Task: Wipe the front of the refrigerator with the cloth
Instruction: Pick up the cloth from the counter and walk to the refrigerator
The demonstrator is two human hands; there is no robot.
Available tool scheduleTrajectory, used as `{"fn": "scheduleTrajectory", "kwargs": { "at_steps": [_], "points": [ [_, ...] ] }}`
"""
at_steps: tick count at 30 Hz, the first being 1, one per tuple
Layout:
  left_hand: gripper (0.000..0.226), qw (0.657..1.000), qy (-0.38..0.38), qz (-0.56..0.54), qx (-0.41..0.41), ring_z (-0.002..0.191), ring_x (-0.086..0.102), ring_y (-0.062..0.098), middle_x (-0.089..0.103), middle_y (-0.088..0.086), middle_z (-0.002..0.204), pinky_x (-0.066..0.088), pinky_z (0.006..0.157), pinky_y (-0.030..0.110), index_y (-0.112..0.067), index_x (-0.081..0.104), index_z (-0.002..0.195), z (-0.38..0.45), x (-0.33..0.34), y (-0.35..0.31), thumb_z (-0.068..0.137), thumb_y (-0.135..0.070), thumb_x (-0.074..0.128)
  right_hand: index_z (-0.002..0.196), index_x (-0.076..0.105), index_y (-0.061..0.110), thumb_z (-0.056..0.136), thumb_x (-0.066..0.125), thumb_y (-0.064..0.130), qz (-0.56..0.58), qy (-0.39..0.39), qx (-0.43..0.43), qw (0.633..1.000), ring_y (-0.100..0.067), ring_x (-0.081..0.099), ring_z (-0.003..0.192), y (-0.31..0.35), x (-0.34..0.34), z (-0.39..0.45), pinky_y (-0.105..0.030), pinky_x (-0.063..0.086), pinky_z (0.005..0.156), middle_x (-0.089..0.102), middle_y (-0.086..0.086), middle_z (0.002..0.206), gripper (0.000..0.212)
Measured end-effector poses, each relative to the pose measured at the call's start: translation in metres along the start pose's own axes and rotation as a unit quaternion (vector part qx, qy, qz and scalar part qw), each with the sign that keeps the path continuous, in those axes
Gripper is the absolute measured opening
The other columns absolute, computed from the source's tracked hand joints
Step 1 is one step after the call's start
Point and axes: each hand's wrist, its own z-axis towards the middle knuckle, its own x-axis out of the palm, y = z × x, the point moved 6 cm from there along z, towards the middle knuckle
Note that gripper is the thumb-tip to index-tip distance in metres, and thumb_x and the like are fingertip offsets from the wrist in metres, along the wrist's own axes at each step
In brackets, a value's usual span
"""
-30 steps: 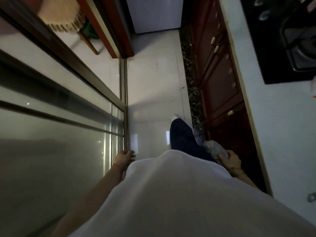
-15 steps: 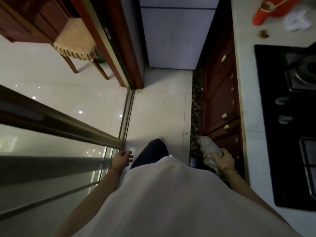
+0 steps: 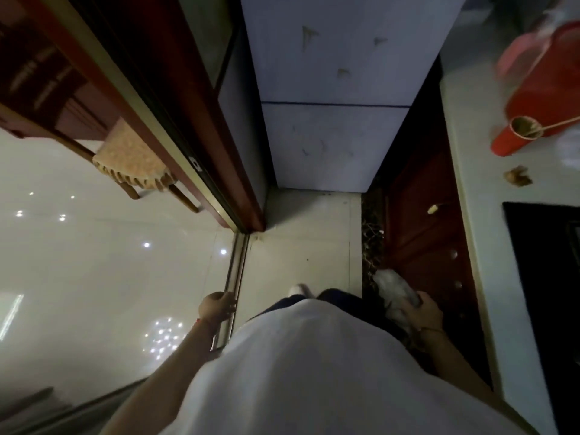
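Observation:
The white refrigerator (image 3: 332, 98) stands straight ahead at the end of a narrow kitchen aisle, its two doors split by a dark seam and marked with a few smudges. My right hand (image 3: 423, 313) hangs low at my right side, closed around a crumpled pale cloth (image 3: 394, 290) next to the red cabinets. My left hand (image 3: 216, 306) hangs at my left side beside the metal floor track of the sliding glass door, fingers loosely curled and holding nothing. Both hands are well short of the refrigerator.
Red wooden cabinets (image 3: 430, 233) and a white countertop (image 3: 477, 215) line the right side, with a red jug (image 3: 539, 98) and a black stove top (image 3: 546, 277) on it. A red door frame (image 3: 188, 120) and a glass panel (image 3: 94, 262) bound the left. A stool (image 3: 135, 161) stands beyond.
The view has tilted up and I have walked forward, so the refrigerator now fills the upper middle. My right hand still carries the cloth at my side.

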Motion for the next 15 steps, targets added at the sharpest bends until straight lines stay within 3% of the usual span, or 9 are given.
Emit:
{"fn": "scheduleTrajectory", "kwargs": {
  "at_steps": [2,5,8,12,15],
  "points": [
    [0.017,0.999,0.004,0.016,0.028,0.067,0.062,0.019,0.067,0.015,0.091,0.049,0.053,0.021,-0.008,0.067,0.086,0.017,0.002,-0.052,0.093,-0.017,0.055,0.118,0.059,0.004,0.081,0.065,0.041,0.032,-0.021,-0.038,0.999,-0.029,0.058,0.095,0.045,-0.007,0.015,-0.034,0.043,0.084,0.065,-0.020,0.113,0.052],
    [0.021,0.998,0.012,0.023,0.065,0.080,0.065,0.027,0.070,0.017,0.096,0.053,0.071,0.031,-0.006,0.069,0.096,0.039,0.013,-0.124,0.094,-0.021,0.055,0.117,0.059,0.008,0.076,0.060,0.044,0.040,-0.040,-0.064,0.996,-0.030,0.059,0.096,0.100,-0.012,0.046,-0.034,0.045,0.084,0.065,-0.014,0.105,0.054],
    [0.026,0.994,0.018,0.027,0.103,0.087,0.067,0.028,0.071,0.015,0.099,0.055,0.086,0.040,-0.003,0.067,0.107,0.058,0.032,-0.191,0.095,-0.023,0.055,0.120,0.057,0.008,0.084,0.061,0.036,0.035,-0.028,-0.088,0.995,-0.027,0.057,0.091,0.149,-0.011,0.082,-0.034,0.044,0.082,0.062,-0.010,0.101,0.046],
    [0.016,0.983,0.019,0.029,0.179,0.089,0.069,0.033,0.072,0.012,0.091,0.057,0.082,0.042,-0.013,0.068,0.097,0.082,0.058,-0.295,0.094,-0.023,0.056,0.117,0.057,0.002,0.087,0.063,0.028,0.029,-0.044,-0.162,0.985,-0.026,0.055,0.089,0.224,-0.024,0.130,-0.032,0.040,0.078,0.062,-0.013,0.101,0.040],
    [0.012,0.962,-0.006,0.006,0.272,0.088,0.069,0.025,0.070,0.003,0.088,0.056,0.077,0.031,-0.023,0.066,0.092,0.079,0.063,-0.404,0.094,-0.023,0.054,0.115,0.059,0.003,0.089,0.063,0.021,0.028,-0.081,-0.248,0.965,-0.029,0.060,0.095,0.311,-0.053,0.153,-0.030,0.039,0.078,0.062,-0.011,0.100,0.032]
  ]
}}
